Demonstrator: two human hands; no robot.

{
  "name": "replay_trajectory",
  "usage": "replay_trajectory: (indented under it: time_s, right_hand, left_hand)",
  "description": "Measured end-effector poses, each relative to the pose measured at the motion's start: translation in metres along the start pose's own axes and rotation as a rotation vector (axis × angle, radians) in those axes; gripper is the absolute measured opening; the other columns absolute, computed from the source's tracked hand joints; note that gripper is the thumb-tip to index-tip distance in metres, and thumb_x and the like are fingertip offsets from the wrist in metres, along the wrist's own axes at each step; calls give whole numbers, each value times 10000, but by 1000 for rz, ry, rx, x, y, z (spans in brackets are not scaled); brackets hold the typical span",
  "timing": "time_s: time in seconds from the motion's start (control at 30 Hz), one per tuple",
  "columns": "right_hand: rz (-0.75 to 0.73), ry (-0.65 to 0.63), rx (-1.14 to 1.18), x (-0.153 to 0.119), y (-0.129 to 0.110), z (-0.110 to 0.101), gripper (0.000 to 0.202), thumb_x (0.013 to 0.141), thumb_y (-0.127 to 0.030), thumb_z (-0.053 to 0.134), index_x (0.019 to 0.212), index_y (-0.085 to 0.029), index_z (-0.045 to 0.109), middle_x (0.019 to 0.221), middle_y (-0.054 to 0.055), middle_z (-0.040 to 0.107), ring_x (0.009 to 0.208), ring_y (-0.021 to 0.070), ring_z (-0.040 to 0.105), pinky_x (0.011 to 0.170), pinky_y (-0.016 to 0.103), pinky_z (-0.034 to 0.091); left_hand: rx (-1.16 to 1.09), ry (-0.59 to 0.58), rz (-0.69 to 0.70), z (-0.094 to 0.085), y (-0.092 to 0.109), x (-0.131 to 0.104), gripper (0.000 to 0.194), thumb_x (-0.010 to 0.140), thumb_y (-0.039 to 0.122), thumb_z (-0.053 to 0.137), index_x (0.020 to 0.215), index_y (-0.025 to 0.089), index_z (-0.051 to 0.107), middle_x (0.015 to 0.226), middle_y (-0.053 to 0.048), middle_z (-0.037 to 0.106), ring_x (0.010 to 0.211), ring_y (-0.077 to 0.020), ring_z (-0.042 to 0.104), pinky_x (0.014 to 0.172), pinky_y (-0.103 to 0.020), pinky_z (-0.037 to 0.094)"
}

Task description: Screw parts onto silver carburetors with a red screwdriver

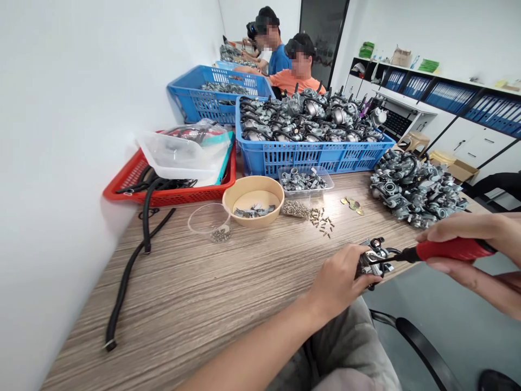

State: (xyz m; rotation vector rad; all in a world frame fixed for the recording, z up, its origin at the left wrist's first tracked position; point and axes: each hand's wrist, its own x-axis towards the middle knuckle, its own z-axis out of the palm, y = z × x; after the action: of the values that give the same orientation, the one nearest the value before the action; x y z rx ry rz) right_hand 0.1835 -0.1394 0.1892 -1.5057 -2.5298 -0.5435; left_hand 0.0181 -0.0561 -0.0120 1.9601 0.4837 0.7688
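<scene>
Near the table's right front edge, my left hand [337, 279] grips a small metal carburetor [376, 255] with black hoses. My right hand [480, 250], at the right edge of the view, is closed around the red handle of a screwdriver [451, 251]. The screwdriver's dark shaft points left, its tip at the carburetor's metal body; the exact contact point is too small to tell. Brass screws [321, 220] lie loose on the wood beyond my left hand, with several small brass plates [353, 205] to their right.
A blue crate [313, 157] of carburetors stands behind, with a carburetor pile [415, 187] at right. A beige bowl [254, 217], a clear tray [305, 187] and a red basket [183, 194] sit left of it. Black hoses [128, 271] lie at left. People sit beyond.
</scene>
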Motion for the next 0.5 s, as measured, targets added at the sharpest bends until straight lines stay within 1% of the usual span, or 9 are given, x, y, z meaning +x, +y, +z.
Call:
replay_trajectory:
  time_s: [0.07,0.13,0.2,0.33,0.43,0.5]
  right_hand:
    - [-4,-17,36,-1,0,1,167,1061,-357,469,1142,-257,576,934,22,808,676,202,767,508,319,547]
    - [-22,-56,97,-1,-1,1,226,1055,-319,449,1232,-252,572,1068,37,807,818,211,795,591,305,602]
    - [-32,-68,135,0,-1,1,263,1057,-287,439,1286,-252,561,1110,37,802,875,203,797,634,280,621]
    - [-50,-3,128,5,-1,4,170,1078,-299,483,1201,-221,572,933,31,801,659,157,757,507,240,549]
    - [-58,28,135,9,-3,9,156,1084,-316,498,1188,-223,567,924,27,799,644,154,751,495,238,528]
    - [-12,32,154,9,-5,12,161,1084,-339,493,1188,-245,571,907,12,796,615,156,743,476,243,521]
  left_hand:
    - [3,3,9,0,0,0,452,911,385,782,1251,186,560,1213,-104,715,1166,-280,687,1000,-413,552]
    - [1,6,22,0,0,0,446,916,386,778,1251,190,558,1210,-100,716,1163,-276,686,999,-410,553]
    - [0,8,25,1,0,0,437,927,391,765,1256,196,554,1213,-98,714,1161,-273,686,998,-414,553]
    - [-3,4,13,1,-1,0,442,934,394,754,1268,191,549,1229,-101,710,1172,-279,682,1000,-417,553]
    - [-10,7,24,1,-1,0,443,931,396,755,1266,187,553,1226,-99,710,1176,-279,682,1001,-411,555]
    - [-13,13,31,1,-1,0,436,934,391,753,1265,190,554,1230,-99,710,1178,-280,682,1005,-415,556]
